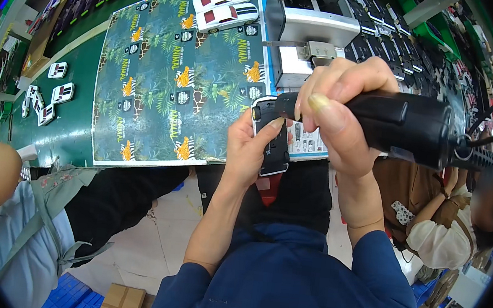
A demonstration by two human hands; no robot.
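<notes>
A jungle-print sheet [155,89] covers part of the green workbench [77,123]. The right hand [350,98] wraps a black corded power screwdriver [406,128], its nose at an upturned toy car [276,151]; exact contact is unclear. The left hand [249,148] grips the toy car by the bench's near edge, thumb across its black underside. Best, probably: brace the car firmly, drive square, thumb clear.

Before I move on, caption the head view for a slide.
Left hand holds a toy car underside-up; right hand grips a black corded tool over it.
</notes>
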